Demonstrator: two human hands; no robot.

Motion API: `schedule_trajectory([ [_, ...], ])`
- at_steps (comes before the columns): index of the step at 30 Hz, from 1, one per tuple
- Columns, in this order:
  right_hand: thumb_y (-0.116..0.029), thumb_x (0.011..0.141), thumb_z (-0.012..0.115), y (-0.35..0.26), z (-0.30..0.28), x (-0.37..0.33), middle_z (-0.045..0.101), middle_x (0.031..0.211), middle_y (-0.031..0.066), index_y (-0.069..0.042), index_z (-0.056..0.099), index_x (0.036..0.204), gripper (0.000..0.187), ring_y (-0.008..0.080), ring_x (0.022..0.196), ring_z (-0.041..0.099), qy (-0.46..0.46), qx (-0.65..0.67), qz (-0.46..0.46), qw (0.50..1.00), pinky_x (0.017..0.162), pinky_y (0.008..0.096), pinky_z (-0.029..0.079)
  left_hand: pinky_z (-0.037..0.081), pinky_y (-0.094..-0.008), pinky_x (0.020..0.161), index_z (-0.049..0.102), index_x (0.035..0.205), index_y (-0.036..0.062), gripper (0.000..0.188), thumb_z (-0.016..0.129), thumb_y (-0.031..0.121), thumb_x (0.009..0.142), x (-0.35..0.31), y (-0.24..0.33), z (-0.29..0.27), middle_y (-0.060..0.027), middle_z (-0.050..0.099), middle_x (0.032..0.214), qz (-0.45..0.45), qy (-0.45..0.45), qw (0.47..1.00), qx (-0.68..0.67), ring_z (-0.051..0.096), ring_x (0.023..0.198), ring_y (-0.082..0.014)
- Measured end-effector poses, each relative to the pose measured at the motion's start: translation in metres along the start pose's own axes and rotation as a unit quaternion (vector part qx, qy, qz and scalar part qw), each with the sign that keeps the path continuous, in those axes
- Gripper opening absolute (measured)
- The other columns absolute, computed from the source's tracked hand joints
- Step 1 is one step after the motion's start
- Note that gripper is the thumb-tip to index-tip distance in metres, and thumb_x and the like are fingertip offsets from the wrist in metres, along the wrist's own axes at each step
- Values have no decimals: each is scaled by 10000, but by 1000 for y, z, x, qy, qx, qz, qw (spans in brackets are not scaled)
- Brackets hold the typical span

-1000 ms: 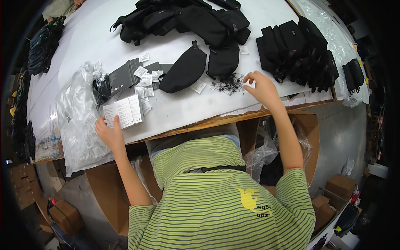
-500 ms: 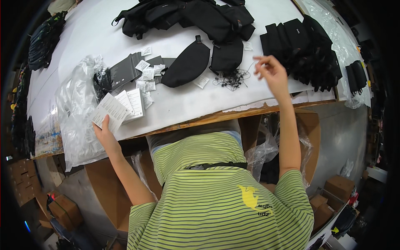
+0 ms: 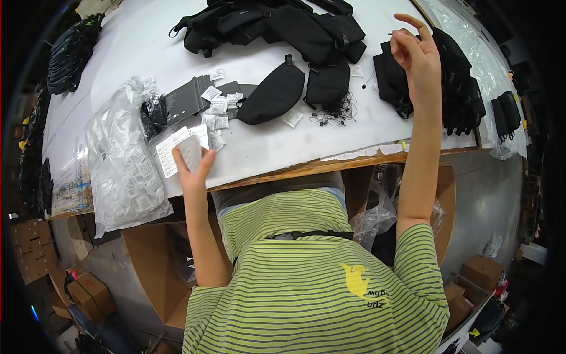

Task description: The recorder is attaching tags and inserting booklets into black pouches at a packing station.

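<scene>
My left hand grips a white printed card between thumb and fingers, above a small stack of similar white cards. Raised at the far right, my right hand has its fingertips pinched and the index finger arched. A dark tip pokes out at the pinch, seemingly a thin black string, mostly too fine to follow. Behind that hand lies a pile of black pouches. A tangle of thin black strings rests below a black pouch. A curved black waist bag lies left of it.
More black bags are heaped at the back of the white table. Dark grey cards and small white labels lie at the left, beside a clear plastic bag. Cardboard boxes stand below the table edge.
My right hand has risen away from the string tangle to above the black pouch pile. My left hand has moved right with the white card, closer to the card stack.
</scene>
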State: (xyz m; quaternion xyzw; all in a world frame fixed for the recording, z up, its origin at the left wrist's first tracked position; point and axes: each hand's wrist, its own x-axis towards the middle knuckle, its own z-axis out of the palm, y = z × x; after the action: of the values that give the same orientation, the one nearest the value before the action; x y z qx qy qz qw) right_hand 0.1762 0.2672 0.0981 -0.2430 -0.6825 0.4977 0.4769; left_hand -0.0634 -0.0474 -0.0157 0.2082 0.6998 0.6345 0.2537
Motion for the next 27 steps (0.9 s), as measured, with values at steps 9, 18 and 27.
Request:
schedule_trajectory([
  [9,20,793,509,-16,45,-47,538,610,9,-46,529,1225,437,36,536,462,-93,22,36,995,502,185,350,406,-197,692,573,1041,5,217,641,50,840,-21,22,46,-11,580,888,39,-158,983,-84,503,769,-61],
  [18,36,723,546,6,121,-133,475,541,-5,-98,440,1343,642,55,482,434,-213,26,25,976,514,199,393,438,-213,677,615,879,-33,122,675,45,807,-40,40,70,-39,572,812,98,-143,985,-4,552,745,-83],
  [27,18,763,596,11,123,-136,517,583,0,-103,464,1288,554,62,494,460,-195,-44,7,980,498,211,395,455,-231,607,659,934,-12,173,693,29,770,-43,42,76,-52,598,781,200,-105,968,105,563,657,-119],
])
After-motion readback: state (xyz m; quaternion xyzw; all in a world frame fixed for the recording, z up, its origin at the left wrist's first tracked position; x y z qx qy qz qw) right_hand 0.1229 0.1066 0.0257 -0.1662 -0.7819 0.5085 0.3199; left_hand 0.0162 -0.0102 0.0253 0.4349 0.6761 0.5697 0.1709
